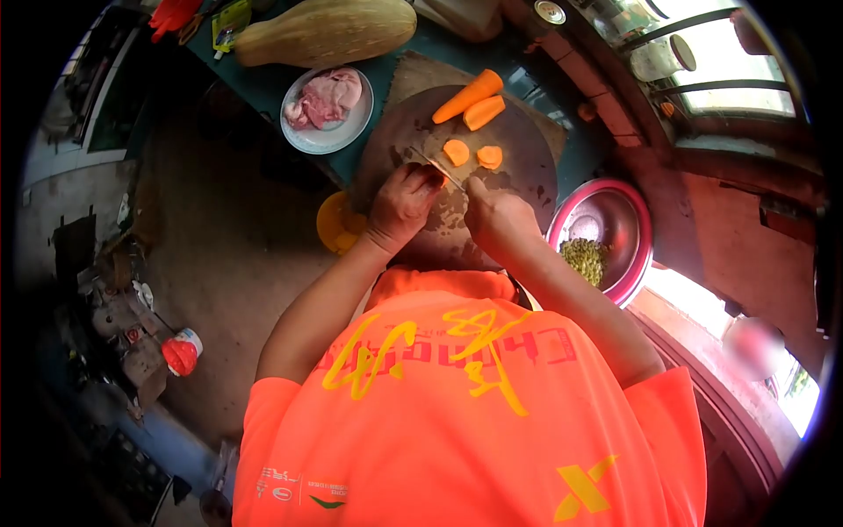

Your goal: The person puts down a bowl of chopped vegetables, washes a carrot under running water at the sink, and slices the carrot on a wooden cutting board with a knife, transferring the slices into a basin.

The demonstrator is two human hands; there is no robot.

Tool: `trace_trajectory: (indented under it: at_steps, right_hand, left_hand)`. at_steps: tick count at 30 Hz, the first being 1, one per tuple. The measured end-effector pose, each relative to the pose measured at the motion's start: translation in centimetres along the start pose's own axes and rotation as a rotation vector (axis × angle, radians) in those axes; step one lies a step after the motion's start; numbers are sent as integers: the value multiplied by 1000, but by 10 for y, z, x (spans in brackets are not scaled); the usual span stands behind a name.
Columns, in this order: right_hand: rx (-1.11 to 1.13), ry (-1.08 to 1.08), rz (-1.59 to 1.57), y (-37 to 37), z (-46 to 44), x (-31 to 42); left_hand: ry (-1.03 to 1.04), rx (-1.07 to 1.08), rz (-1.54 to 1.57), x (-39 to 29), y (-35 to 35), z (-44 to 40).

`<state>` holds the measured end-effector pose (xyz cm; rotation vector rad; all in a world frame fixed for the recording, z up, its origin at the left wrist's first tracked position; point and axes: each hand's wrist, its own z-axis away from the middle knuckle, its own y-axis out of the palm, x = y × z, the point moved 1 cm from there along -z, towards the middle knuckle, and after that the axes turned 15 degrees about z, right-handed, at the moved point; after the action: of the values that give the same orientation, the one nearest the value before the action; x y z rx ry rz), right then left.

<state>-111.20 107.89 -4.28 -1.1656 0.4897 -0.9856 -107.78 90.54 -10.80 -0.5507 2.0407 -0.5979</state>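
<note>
Carrot (467, 97) lies in parts on the round board (395, 132): a long piece and a shorter chunk (484, 112) towards its far edge, two slices (456, 152) nearer its middle. Set there, they seem kept clear of the blade yet within reach. The right hand (502, 218) is clamped round the handle of the knife (436, 167), over the board's middle. The left hand (406, 204) has its fingers bunched together beside the blade, probably to steady a piece; a bit of orange shows at the tips, but whether that grip is tight I cannot tell.

The board is dark, flat and blotched with what looks like moisture, on a brown mat (421, 75) over the teal worktop (256, 86). The carrot looks smooth and firm, its long piece tapered. Left of the board, a pale plate (307, 141) holds soft, pink meat (325, 98), its rim presumably containing any juice; beyond lies a ribbed, tan squash (325, 32). Right of the board, a shiny, pink-rimmed basin (646, 224) holds small green bits (584, 261).
</note>
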Motion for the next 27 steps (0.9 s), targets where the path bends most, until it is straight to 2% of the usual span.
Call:
trace_trajectory:
  at_steps: [5, 9, 11, 13, 20, 22, 27]
  right_hand:
    - [10, 51, 15, 25, -7, -11]
    - [-70, 45, -35, 21, 1, -15]
    - [-91, 49, -58, 13, 5, -13]
    - [-109, -54, -41, 1, 10, -9]
    - [-39, -18, 21, -3, 5, 3]
    - [45, 25, 11, 6, -1, 6]
    - [-27, 55, -11, 29, -16, -3]
  left_hand:
    - [3, 24, -28, 3, 0, 1]
    - [3, -7, 14, 0, -1, -2]
    - [-30, 43, -8, 2, 0, 1]
    - [-16, 24, 4, 1, -1, 1]
    - [8, 1, 4, 2, -1, -1]
    - [0, 13, -2, 1, -1, -1]
    - [-36, 60, -26, 5, -1, 3]
